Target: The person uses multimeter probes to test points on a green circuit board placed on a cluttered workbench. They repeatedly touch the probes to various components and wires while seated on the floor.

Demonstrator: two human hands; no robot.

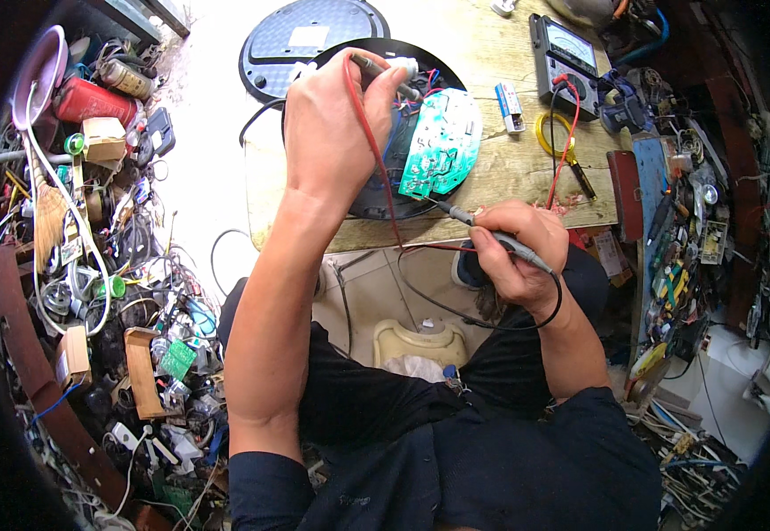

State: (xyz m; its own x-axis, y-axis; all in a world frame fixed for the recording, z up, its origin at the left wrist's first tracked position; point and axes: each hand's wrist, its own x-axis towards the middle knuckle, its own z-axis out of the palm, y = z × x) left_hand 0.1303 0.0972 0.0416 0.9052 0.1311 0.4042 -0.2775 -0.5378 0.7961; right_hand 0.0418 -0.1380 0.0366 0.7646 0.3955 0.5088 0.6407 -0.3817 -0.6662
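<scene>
My left hand point(332, 133) grips a test probe point(369, 66) with a red lead over the back of an open round black housing point(376, 211), near its internal wires. A green circuit board point(445, 142) sits tilted in the housing. My right hand point(522, 248) holds a second grey probe point(458, 214) with a black lead, its tip at the board's lower edge; whether it touches, I cannot tell. An analog meter point(562, 57) with red and black leads stands at the table's right. A detached round lid point(270, 57) lies behind the housing.
The wooden table point(606, 203) also bears a small box point(510, 108) and a yellow-rimmed magnifier point(588, 181). Piled electronic scrap, cables and a red container point(92, 102) crowd the left side; more parts and tools line the right. A cream stool point(420, 341) is below, between my legs.
</scene>
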